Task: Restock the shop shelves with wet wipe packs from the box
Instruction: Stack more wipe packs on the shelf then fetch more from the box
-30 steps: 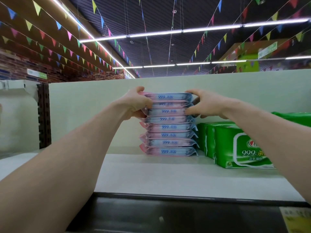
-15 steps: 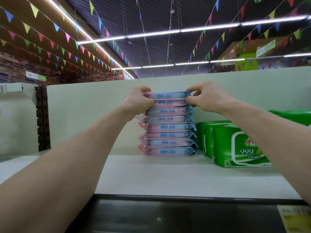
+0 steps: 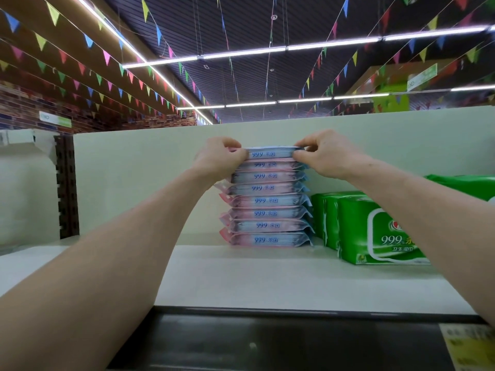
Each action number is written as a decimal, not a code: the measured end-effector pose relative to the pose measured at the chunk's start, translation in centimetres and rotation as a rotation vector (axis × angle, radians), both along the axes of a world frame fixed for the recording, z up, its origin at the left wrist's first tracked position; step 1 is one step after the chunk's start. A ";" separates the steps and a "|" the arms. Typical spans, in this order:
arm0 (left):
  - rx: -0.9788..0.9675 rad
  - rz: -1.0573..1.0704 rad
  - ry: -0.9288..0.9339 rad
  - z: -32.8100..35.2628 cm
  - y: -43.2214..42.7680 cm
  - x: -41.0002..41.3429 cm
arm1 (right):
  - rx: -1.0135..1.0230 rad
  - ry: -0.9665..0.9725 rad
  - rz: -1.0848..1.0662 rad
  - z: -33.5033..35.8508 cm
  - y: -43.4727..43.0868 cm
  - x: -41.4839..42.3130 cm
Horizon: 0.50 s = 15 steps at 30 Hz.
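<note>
A stack of wet wipe packs point(image 3: 267, 207) in pink and blue wrappers stands on the white shelf point(image 3: 267, 277), towards its far side and close to the pale back panel point(image 3: 134, 183). Eight packs lie flat, one upon another, their printed edges facing near. The top pack point(image 3: 270, 153) is held at both ends: the left hand point(image 3: 219, 159) pinches its left end with curled fingers and thumb, and the right hand point(image 3: 329, 156) pinches its right end the same way. Whether the top pack rests fully on the one below or is slightly lifted cannot be told. Just right of the stack stand green wipe packs point(image 3: 375, 231) on edge, side by side, partly hidden behind the right forearm. At the near edge of the shelf runs a dark front strip point(image 3: 267, 341) with a yellow price label point(image 3: 468, 344) at its right end. Overhead – coloured bunting point(image 3: 107, 56) and long light strips point(image 3: 241, 52) across a dark ceiling
</note>
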<state>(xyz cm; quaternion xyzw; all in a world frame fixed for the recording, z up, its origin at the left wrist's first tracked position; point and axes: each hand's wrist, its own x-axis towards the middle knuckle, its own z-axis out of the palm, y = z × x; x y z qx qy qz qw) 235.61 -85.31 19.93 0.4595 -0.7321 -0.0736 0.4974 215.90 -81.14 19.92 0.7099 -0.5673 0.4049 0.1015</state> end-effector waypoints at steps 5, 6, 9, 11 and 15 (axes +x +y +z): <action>-0.264 0.209 -0.496 -0.5 -0.9 0.3 | -0.020 0.214 0.003 -0.3 0.2 0.6; -0.256 0.216 -0.573 -0.6 -1.0 0.2 | 0.000 0.282 -0.002 -0.5 0.2 0.9; -0.232 0.251 -0.666 -0.6 -1.0 0.1 | 0.046 0.404 -0.064 -1.0 -0.1 1.3; -0.234 0.255 -0.673 -0.3 -0.9 0.1 | 0.047 0.420 -0.083 -0.9 -0.1 1.3; -0.189 0.258 -0.705 0.4 -0.6 -0.3 | 0.054 0.412 -0.082 -0.4 0.1 1.5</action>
